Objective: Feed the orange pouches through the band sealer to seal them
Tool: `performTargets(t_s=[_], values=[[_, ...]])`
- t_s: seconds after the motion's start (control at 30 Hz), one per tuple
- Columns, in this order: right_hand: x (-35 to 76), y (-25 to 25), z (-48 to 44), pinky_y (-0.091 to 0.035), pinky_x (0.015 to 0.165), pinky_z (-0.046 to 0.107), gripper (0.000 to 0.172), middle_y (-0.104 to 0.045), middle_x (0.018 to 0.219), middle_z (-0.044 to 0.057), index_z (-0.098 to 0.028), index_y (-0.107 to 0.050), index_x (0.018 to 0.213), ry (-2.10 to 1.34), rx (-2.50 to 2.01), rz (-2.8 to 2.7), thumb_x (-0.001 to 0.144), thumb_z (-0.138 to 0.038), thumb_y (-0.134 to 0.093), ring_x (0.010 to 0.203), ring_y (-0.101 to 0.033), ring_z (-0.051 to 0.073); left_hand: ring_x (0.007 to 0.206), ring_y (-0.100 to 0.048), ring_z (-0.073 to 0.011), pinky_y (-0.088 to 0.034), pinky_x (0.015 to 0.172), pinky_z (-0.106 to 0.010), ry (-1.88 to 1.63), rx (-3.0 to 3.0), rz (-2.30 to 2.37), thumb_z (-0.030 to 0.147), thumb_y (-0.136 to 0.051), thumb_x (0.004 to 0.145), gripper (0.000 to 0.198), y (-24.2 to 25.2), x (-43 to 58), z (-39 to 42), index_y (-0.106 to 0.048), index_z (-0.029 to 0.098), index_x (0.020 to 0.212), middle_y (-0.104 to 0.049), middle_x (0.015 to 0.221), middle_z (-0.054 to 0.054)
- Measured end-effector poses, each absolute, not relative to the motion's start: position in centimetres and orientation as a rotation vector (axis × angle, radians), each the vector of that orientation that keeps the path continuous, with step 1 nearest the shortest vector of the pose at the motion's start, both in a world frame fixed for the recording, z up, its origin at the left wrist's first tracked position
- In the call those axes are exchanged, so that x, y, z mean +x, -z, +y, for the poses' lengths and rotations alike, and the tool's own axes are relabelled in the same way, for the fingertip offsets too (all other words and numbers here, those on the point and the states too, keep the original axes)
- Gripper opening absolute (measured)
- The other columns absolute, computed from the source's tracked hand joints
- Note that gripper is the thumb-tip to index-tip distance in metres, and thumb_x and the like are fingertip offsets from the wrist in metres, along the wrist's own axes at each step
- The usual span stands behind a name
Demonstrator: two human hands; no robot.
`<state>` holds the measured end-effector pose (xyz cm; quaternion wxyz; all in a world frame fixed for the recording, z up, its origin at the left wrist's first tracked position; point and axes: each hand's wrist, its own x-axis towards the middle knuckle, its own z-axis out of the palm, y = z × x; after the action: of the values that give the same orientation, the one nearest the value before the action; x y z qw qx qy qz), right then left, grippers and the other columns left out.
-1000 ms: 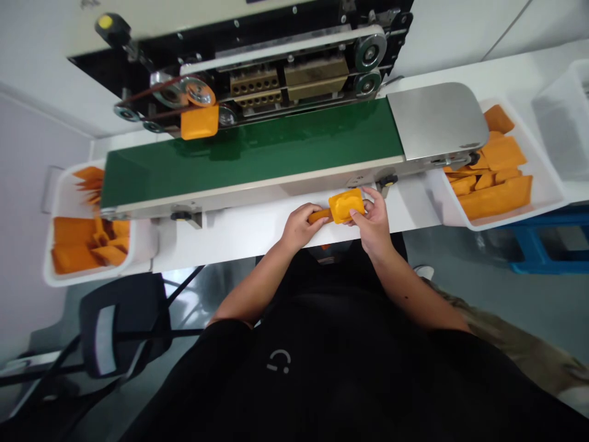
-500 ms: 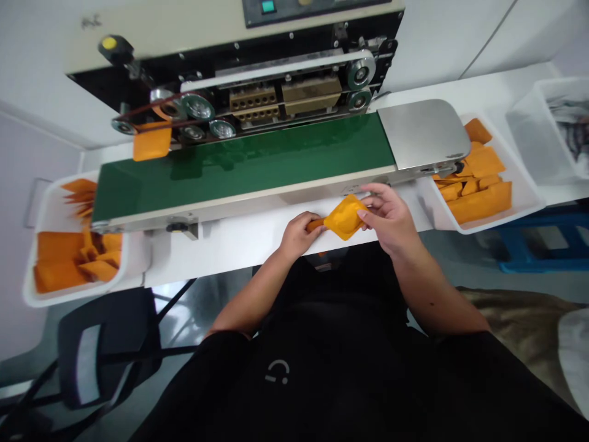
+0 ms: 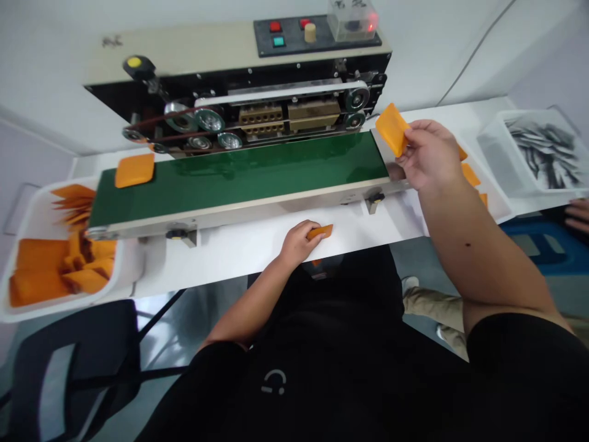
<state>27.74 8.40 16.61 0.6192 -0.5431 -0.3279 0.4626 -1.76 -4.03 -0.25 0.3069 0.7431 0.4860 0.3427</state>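
My right hand [image 3: 430, 150] is raised over the right end of the machine and pinches one orange packet [image 3: 392, 130] by its edge. Resting at the white table's front edge, my left hand [image 3: 299, 242] is closed round another orange packet [image 3: 321, 231], whose end sticks out to the right. On the left end of the green belt [image 3: 248, 175] lies a flat orange packet [image 3: 135, 170]. Behind the belt stands the machine's row of rollers and metal blocks [image 3: 313, 115].
A white bin [image 3: 138, 261] of orange packets stands at the left, another [image 3: 504, 205] at the right behind my right arm. Farther right is a tub [image 3: 494, 147] of silvery packets. A black chair [image 3: 110, 344] is lower left; another person's hand [image 3: 578, 215] shows at the right edge.
My right hand has moved up and right with a packet, away from my left hand. The packet at the rollers now lies on the belt's left end. The view has shifted.
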Motion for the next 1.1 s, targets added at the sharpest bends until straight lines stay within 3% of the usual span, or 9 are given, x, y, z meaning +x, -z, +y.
performTargets(t_s=[0.07,0.27,0.43,0.53,0.7,0.8,0.9,1.0,1.1], values=[[27.8,-16.6,9.3,-0.043,0.05,0.018,0.019,-0.057,0.066,-0.002,-0.019,-0.049,0.087,-1.082,-1.266,-0.693,0.092,-0.003,-0.059,0.051,-0.049,0.007,0.088,-0.07,-0.0201,-0.055,0.082,-0.033,-0.907,1.968,1.288,0.027,-0.074,0.093,0.011,0.2,-1.8,-4.0,-0.072,0.022,0.102,-0.076,0.1,-0.005],[27.9,-15.9,11.6,-0.057,0.065,0.018,0.018,-0.068,0.088,0.008,-0.014,-0.053,0.092,-1.172,-1.301,-0.494,0.098,0.001,-0.045,0.07,-0.064,0.007,0.086,-0.069,-0.0194,-0.054,0.079,-0.032,-0.914,1.99,1.259,0.028,-0.074,0.093,0.012,0.1,-1.8,-4.1,-0.072,0.021,0.103,-0.076,0.099,-0.005],[28.7,-14.7,13.8,-0.061,0.063,0.017,0.013,-0.066,0.091,0.006,-0.013,-0.058,0.087,-1.266,-1.307,-0.585,0.1,-0.012,-0.055,0.08,-0.071,0.01,0.085,-0.069,-0.0189,-0.053,0.078,-0.032,-0.927,2.01,1.247,0.028,-0.074,0.093,0.011,0.0,-1.7,-4.1,-0.072,0.021,0.102,-0.076,0.097,-0.005],[28.2,-14.6,14.3,-0.063,0.064,0.018,0.012,-0.065,0.09,0.007,-0.011,-0.058,0.089,-1.297,-1.333,-0.603,0.1,-0.011,-0.054,0.083,-0.072,0.011,0.085,-0.069,-0.0188,-0.054,0.078,-0.032,-0.914,2.013,1.256,0.029,-0.074,0.094,0.012,0.0,-1.7,-4.1,-0.072,0.021,0.102,-0.076,0.097,-0.005],[25.6,-15.2,14.7,-0.063,0.067,0.017,0.01,-0.068,0.092,0.008,-0.01,-0.06,0.097,-1.307,-1.341,-0.535,0.1,-0.006,-0.051,0.083,-0.073,0.011,0.086,-0.069,-0.019,-0.053,0.079,-0.032,-0.909,2.005,1.266,0.03,-0.074,0.094,0.013,0.1,-1.7,-4.1,-0.072,0.02,0.103,-0.076,0.099,-0.005],[24.7,-15.0,14.9,-0.065,0.062,0.022,0.005,-0.069,0.091,0.008,-0.013,-0.061,0.099,-1.369,-1.286,-0.601,0.095,-0.011,-0.063,0.083,-0.072,0.015,0.086,-0.069,-0.0188,-0.053,0.078,-0.031,-0.92,2.01,1.26,0.03,-0.073,0.095,0.013,0.2,-1.7,-4.1,-0.072,0.021,0.103,-0.076,0.099,-0.005],[24.3,-15.3,13.6,-0.065,0.063,0.025,0.015,-0.068,0.091,0.007,-0.015,-0.061,0.102,-1.388,-1.241,-0.791,0.093,-0.021,-0.072,0.082,-0.072,0.016,0.085,-0.069,-0.0189,-0.053,0.078,-0.031,-0.931,2.012,1.262,0.029,-0.074,0.094,0.012,0.2,-1.8,-4.1,-0.072,0.021,0.103,-0.076,0.098,-0.005],[23.5,-15.8,9.3,-0.062,0.063,0.025,0.023,-0.067,0.097,0.003,-0.019,-0.058,0.106,-1.187,-1.203,-0.952,0.091,-0.025,-0.074,0.072,-0.071,0.012,0.086,-0.07,-0.0189,-0.054,0.078,-0.031,-0.935,2.008,1.257,0.029,-0.074,0.094,0.013,0.1,-1.8,-4.1,-0.072,0.021,0.104,-0.076,0.099,-0.005],[22.0,-14.7,2.8,-0.054,0.055,0.023,0.017,-0.067,0.101,0.001,-0.022,-0.057,0.106,-0.915,-1.126,-1.029,0.094,-0.025,-0.068,0.061,-0.066,0.009,0.086,-0.069,-0.0189,-0.054,0.077,-0.031,-0.926,2.005,1.255,0.028,-0.073,0.093,0.013,-0.2,-1.8,-4.2,-0.071,0.021,0.104,-0.076,0.098,-0.005]])
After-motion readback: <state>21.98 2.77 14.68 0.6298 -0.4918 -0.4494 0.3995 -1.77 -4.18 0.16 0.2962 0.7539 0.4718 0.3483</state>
